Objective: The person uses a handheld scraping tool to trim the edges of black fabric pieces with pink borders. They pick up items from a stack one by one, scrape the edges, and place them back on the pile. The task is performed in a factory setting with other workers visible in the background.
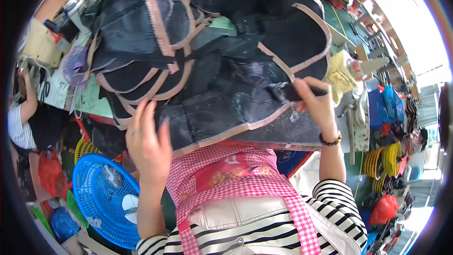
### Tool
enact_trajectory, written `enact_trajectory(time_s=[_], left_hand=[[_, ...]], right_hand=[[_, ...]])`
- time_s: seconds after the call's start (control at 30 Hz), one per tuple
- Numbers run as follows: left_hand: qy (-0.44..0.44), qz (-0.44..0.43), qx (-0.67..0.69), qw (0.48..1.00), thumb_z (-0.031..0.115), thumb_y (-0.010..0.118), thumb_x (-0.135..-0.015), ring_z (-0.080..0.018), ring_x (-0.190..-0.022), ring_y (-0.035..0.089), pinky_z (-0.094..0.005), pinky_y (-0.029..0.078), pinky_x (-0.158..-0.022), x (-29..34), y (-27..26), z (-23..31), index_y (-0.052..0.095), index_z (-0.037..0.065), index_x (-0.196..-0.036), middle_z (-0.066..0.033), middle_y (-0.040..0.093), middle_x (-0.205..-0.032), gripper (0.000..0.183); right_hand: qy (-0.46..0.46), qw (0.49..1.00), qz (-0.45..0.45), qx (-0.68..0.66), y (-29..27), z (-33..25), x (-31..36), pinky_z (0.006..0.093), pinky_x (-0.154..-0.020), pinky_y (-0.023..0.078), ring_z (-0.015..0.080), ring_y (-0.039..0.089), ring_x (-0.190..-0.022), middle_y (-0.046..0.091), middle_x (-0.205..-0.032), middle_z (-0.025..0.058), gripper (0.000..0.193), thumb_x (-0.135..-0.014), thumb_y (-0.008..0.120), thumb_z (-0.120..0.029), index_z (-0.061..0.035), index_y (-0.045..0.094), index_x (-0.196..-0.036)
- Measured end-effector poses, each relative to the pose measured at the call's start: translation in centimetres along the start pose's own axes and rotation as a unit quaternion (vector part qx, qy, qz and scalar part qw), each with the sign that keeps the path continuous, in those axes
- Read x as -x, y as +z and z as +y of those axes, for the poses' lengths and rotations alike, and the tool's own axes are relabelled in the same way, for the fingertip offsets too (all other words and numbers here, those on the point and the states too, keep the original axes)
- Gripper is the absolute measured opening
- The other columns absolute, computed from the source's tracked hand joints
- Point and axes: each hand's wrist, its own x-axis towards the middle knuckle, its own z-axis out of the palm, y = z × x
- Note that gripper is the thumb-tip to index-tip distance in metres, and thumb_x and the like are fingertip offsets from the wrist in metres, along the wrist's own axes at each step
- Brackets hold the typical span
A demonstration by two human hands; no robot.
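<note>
Black and short, what looks like a brush [291,93] sits clamped in your right hand [318,107]; light, even strokes probably serve best, with your left hand [147,139], fingers apart and empty, steadying the near edge. Your black panel [212,111] lies across the table [302,131], creased, shiny, whitish-smeared, tan-trimmed.

Head view: single wide fisheye, upright, worn at head height. It faces steeply downward over the checked apron [226,171] onto the black panels [214,101] and table [306,133] at close range; surroundings bend along both sides.
</note>
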Motion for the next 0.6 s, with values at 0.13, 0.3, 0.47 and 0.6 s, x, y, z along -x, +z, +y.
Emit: enact_trajectory(time_s=[0.13, 0.3, 0.47, 0.6], left_hand=[[0.119, -0.152, -0.036, 0.981, 0.025, 0.084, -0.069, -0.0299, -0.111, 0.058, -0.0447, 0.043, -0.094, -5.1, 7.5, 3.3, 0.055, 0.002, -0.127, -0.0138, 0.060, -0.123, 0.069], [0.082, -0.326, 0.007, 0.942, 0.022, 0.085, -0.063, -0.0341, -0.104, 0.060, -0.0432, 0.045, -0.091, -7.4, 10.1, 2.8, 0.059, 0.000, -0.122, -0.0175, 0.066, -0.105, 0.068], [0.019, -0.394, 0.042, 0.918, 0.021, 0.085, -0.064, -0.0354, -0.096, 0.065, -0.0438, 0.050, -0.085, -8.4, 10.2, 3.2, 0.064, 0.001, -0.110, -0.0167, 0.069, -0.098, 0.054], [0.115, -0.296, 0.115, 0.941, 0.016, 0.080, -0.071, -0.0386, -0.086, 0.066, -0.0461, 0.050, -0.073, -6.5, 9.9, 2.6, 0.061, 0.002, -0.097, -0.0200, 0.065, -0.085, 0.035]], right_hand=[[0.026, 0.991, 0.074, 0.106, 1.0, 4.3, 0.6, 0.0251, -0.044, 0.043, 0.0092, 0.058, -0.045, 0.064, -0.061, 0.0067, 0.025, -0.090, 0.072, -0.021, 0.0032, 0.071, -0.088], [-0.070, 0.990, 0.121, 0.028, -2.5, 2.0, 0.5, 0.0232, -0.046, 0.043, 0.0080, 0.059, -0.050, 0.064, -0.064, 0.0022, 0.019, -0.092, 0.068, -0.017, 0.0016, 0.072, -0.090], [-0.121, 0.968, 0.185, 0.118, -1.8, 6.7, -2.9, 0.0311, -0.051, 0.046, 0.0215, 0.062, -0.053, 0.061, -0.063, 0.0138, 0.016, -0.092, 0.067, -0.016, -0.0002, 0.068, -0.087], [-0.002, 0.975, 0.222, -0.029, -3.1, 7.0, 1.1, 0.0268, -0.044, 0.041, 0.0080, 0.053, -0.050, 0.061, -0.064, -0.0004, 0.013, -0.092, 0.066, -0.010, -0.0015, 0.068, -0.083]])
